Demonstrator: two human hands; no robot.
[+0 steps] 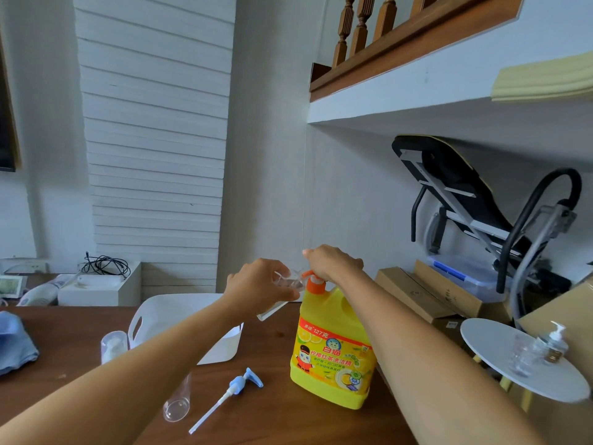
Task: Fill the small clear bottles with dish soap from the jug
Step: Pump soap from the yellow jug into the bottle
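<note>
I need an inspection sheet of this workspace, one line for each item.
Surface: brown wooden table, wood showing between items.
Job's things: yellow jug upright with orange pump; small clear bottle tilted at its spout; second clear bottle and blue pump lying on the table.
Clutter: white basket; blue cloth at the left edge.
Hands: left hand grips the tilted bottle; right hand lies curled over the orange pump.
Cables: black cable coil on a white box behind.
Surroundings: folded exercise bench, cardboard boxes.

Glossy yellow plastic jug (333, 358), clear plastic bottle (287, 284), smooth wooden table (272, 422), possibly matt white plastic basket (150, 316)
</note>
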